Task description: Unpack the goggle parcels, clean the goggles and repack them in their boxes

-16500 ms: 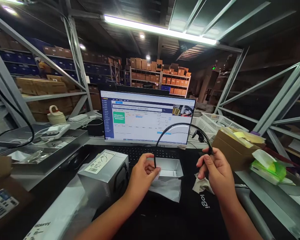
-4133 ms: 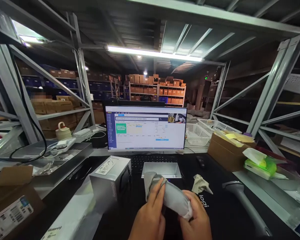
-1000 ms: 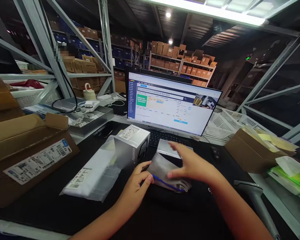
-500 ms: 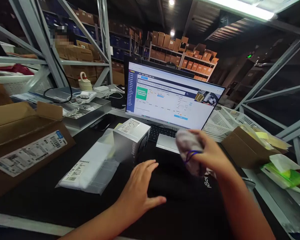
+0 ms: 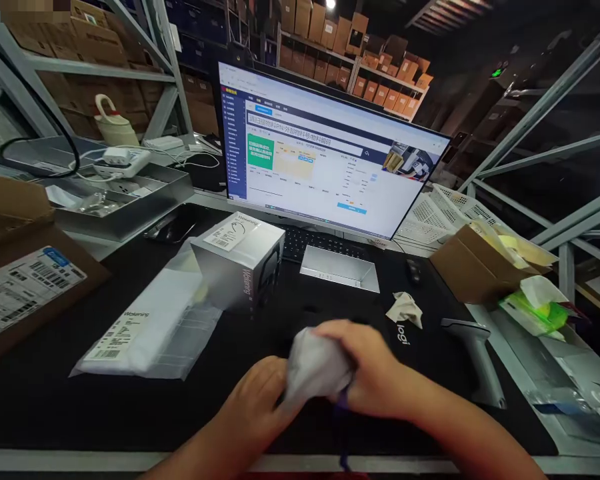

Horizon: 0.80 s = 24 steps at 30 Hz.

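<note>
Both hands meet low over the black desk mat point(image 5: 330, 313) around a soft grey pouch point(image 5: 314, 368) with a blue drawstring hanging below it. My left hand point(image 5: 260, 393) grips the pouch's lower left side. My right hand point(image 5: 367, 367) closes over its right side and top. A silver product box point(image 5: 237, 257) stands just beyond, next to a flat clear bag point(image 5: 150, 327) with a white label. An open silver tray-like lid point(image 5: 339, 268) lies in front of the keyboard point(image 5: 310, 243).
A monitor point(image 5: 325, 160) stands behind the keyboard. A crumpled cloth point(image 5: 405, 310) and a grey barcode scanner point(image 5: 475, 357) lie to the right, with an open cardboard box point(image 5: 475, 267) and white baskets point(image 5: 440, 217) beyond. A metal tray point(image 5: 125, 200) and labelled carton point(image 5: 25, 280) sit left.
My right hand has brought the pouch down from beside the monitor toward me, and my left hand has come off the mat and taken hold of it. The view has tilted downward.
</note>
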{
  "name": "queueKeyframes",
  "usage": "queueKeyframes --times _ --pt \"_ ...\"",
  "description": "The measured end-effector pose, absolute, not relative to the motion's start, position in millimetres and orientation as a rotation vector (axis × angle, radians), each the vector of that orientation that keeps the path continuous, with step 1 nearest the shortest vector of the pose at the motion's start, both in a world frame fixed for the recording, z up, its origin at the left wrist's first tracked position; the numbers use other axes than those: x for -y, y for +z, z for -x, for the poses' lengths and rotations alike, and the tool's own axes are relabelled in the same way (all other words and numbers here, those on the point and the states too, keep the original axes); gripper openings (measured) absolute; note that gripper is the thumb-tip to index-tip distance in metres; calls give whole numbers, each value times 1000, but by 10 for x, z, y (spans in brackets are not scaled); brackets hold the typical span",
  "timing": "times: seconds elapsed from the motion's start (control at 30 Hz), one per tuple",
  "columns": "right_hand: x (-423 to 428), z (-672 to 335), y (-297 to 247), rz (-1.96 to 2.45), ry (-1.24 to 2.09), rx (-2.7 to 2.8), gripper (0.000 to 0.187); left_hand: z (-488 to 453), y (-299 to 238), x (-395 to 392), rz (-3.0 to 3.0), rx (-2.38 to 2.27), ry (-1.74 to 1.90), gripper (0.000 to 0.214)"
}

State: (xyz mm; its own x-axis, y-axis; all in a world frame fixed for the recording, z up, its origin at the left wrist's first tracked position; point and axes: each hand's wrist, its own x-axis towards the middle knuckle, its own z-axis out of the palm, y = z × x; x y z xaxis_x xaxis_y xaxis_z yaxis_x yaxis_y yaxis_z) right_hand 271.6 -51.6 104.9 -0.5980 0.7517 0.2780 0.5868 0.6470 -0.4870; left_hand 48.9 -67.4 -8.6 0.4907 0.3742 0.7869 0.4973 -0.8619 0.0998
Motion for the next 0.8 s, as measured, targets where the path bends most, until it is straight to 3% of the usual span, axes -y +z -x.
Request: queueKeyframes --times 0.1,0.2,0.33,0.4,0.5,0.6,0.7,0.8 --pt "434 -2492 933 1625 276 2887 44 -480 -102 694 2619 720 -1279 23" --pt "355 -2266 854 1978 91 2877 38 -509 -117 709 2652 713 -1287 24" --pt "238 -2260 870 1767 134 3028 34 -553 -105 723 2677 871 -1266 31" --pt "153 -2402 958 1491 329 3150 45 -552 -79 734 2703 938 -1233 37" --pt "56 -2583 1098 1314 725 3105 38 -530 -73 753 2779 987 -1208 45" --pt "87 -2527 1115 1673 514 2965 61 -524 -134 761 2830 1021 -1222 46" --pt "211 -2346 1034 1799 169 2996 46 -534 -199 768 2805 1022 -1262 48" --pt "310 -2313 1023 1624 286 3022 50 -513 -202 787 2732 1055 -1238 50"
